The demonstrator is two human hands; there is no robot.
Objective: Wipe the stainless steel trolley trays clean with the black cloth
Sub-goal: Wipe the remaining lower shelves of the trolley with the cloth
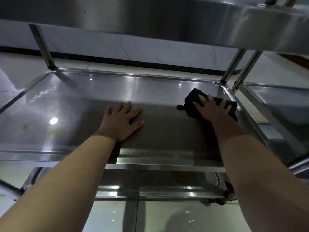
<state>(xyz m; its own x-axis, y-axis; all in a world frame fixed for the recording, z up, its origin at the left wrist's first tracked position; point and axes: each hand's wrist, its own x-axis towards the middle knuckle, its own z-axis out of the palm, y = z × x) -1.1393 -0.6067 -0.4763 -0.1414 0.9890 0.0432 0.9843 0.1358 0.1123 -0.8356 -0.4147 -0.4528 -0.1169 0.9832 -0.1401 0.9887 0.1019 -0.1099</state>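
The middle stainless steel tray (70, 101) of the trolley fills the view. My right hand (211, 108) lies flat with spread fingers on the black cloth (192, 97), pressing it against the tray near its far right corner. My left hand (122, 121) rests palm down with straight fingers on the tray's centre and holds nothing. A yellowish smear (25, 126) shows on the tray's left part.
The upper tray (167, 22) overhangs close above. Upright posts stand at the far left (44, 47) and far right (232, 67) corners. A lower tray (150, 190) sits beneath, above the tiled floor. A second steel trolley (275, 101) stands to the right.
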